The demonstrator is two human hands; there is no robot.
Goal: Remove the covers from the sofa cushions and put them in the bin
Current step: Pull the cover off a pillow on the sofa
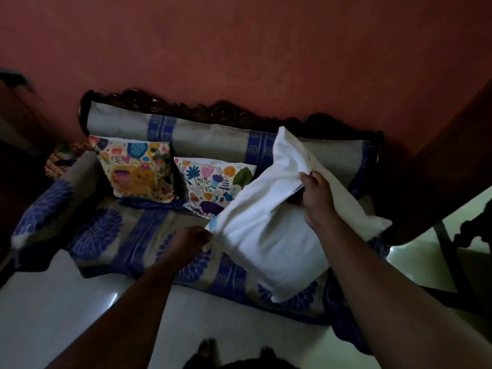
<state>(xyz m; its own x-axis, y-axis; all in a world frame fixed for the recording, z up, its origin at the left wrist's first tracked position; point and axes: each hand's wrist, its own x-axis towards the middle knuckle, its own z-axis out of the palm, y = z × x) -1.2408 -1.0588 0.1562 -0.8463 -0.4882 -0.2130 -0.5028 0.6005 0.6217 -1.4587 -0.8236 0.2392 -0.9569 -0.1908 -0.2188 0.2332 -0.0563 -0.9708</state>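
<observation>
Two printed cushions (134, 170) still wear their covers: one leans against the backrest near the left end of the sofa (117, 235), the second (213, 187) sits just to its right, mid-seat. The left hand (193, 241), over the middle of the seat near its front edge, pinches the lower left corner of the white cushion (269, 235), where a strip of pale blue shows; whether that strip is cover or filling cannot be told. The white cushion lies at the right end of the seat, its long axis slanting from the front edge up toward the backrest. The right hand (318, 198) grips a fold of white cloth at the cushion's upper middle, fingers curled round it. Both hands touch the cushion, so pulling them apart along the long axis should strip it. No bin is in view.
</observation>
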